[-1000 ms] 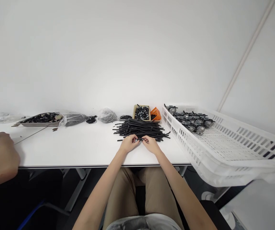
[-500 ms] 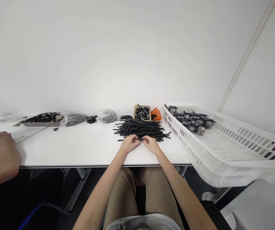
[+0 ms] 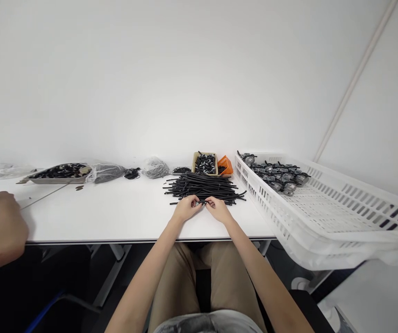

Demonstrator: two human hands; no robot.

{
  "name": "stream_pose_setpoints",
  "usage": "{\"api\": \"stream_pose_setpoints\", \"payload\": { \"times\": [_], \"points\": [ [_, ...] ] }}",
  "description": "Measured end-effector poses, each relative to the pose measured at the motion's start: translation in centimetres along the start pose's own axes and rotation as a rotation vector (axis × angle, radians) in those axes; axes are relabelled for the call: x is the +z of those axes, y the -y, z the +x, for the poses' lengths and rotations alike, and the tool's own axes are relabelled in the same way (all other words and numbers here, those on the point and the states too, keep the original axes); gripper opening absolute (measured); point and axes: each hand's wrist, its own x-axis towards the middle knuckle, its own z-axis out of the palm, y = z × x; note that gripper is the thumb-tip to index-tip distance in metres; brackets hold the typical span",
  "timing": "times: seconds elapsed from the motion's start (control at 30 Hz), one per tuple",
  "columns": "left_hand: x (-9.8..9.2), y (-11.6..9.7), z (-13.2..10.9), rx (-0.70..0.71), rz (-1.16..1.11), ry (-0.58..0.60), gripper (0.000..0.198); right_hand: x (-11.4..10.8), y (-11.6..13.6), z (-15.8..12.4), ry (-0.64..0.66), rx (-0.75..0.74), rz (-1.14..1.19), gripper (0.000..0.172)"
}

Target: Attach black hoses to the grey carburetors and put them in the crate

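Observation:
My left hand (image 3: pixel 187 207) and my right hand (image 3: pixel 218 209) meet in front of the pile, fingertips pinched close together. Between them is a small black part (image 3: pixel 202 202) with a bit of light grey on it; fingers cover most of it, so its kind is unclear. Just beyond my fingers lies a heap of thin black tubes (image 3: pixel 202 187), stacked mostly crosswise to me. Behind the heap stand a yellowish basket (image 3: pixel 194 164) full of black and grey curved pieces and a tilted orange basket (image 3: pixel 227 163) with small black pieces.
On the right, a large white plastic crate (image 3: pixel 271 208) holds several bagged black items (image 3: pixel 278 175). Along the wall lie clear bags (image 3: pixel 155 167), a mesh-like bag (image 3: pixel 105 172) and a metal tray (image 3: pixel 56 180) of dark parts. Another person's hand (image 3: pixel 6 226) holds something dark at far left.
The view has shifted very slightly. Both my hands keep the same pinch at the same spot; the other person's hand has moved a little to the left.

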Motion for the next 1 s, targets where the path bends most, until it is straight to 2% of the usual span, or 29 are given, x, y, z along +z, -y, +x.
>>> {"api": "stream_pose_setpoints", "payload": {
  "times": [1.0],
  "points": [
    [-0.03,-0.11,0.02,-0.005,-0.012,0.001,0.016,0.15,-0.37,0.05,-0.011,0.000,-0.016,0.022]
  ]
}}
